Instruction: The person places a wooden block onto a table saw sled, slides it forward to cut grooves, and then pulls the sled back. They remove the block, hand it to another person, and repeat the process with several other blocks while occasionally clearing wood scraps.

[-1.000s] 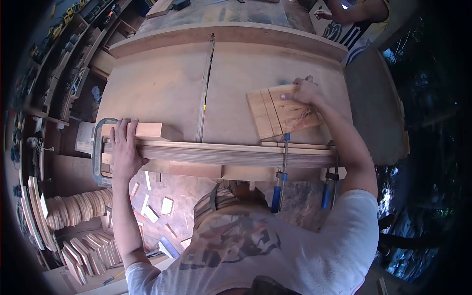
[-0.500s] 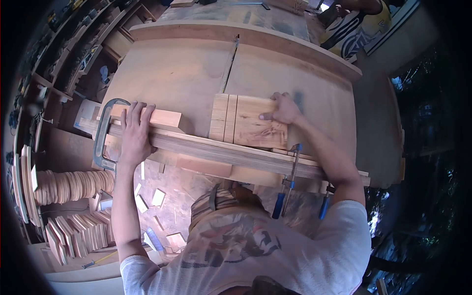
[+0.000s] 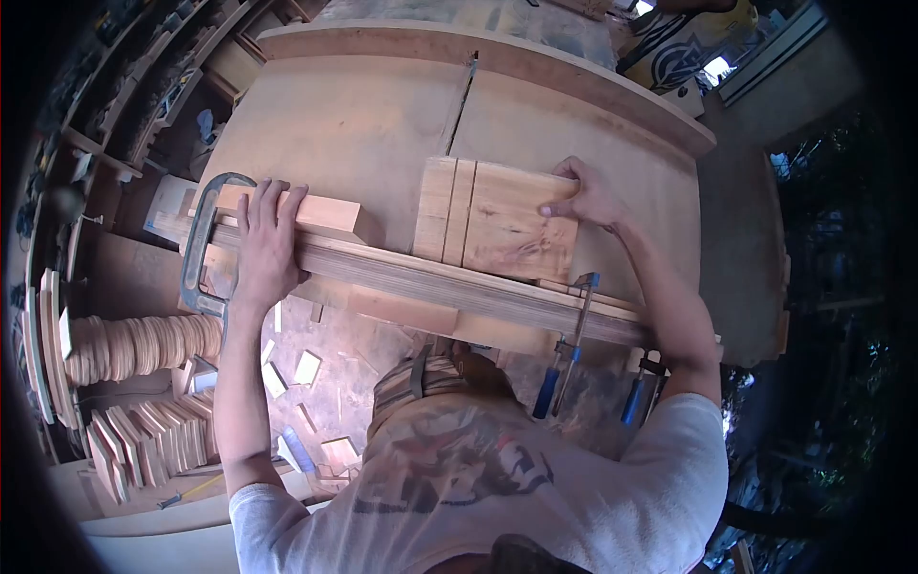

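Observation:
A square wooden board [image 3: 516, 222] with two grooves lies on the wooden table surface [image 3: 325, 115], its near edge against a long layered wooden fence [image 3: 411, 273]. My right hand [image 3: 591, 199] grips the board's right side, thumb on top. My left hand [image 3: 270, 239] is wrapped over the fence and the wood block [image 3: 330, 218] beside it, near a large C-clamp [image 3: 199, 249]. Blue-handled clamps [image 3: 564, 354] hold the fence at the right. A dark slot [image 3: 463, 105] runs from the board's far edge to the back rail.
The raised back rail [image 3: 382, 38] crosses the table's far side. Shelves [image 3: 134, 115] and stacked wood pieces [image 3: 153, 440] stand at the left. Offcuts [image 3: 307, 367] lie on the floor. Another person [image 3: 693, 48] is at the upper right.
The view has shifted slightly, so the table and board appear a little higher and further right. My right hand's fingers and thumb sit nearer the board's right edge.

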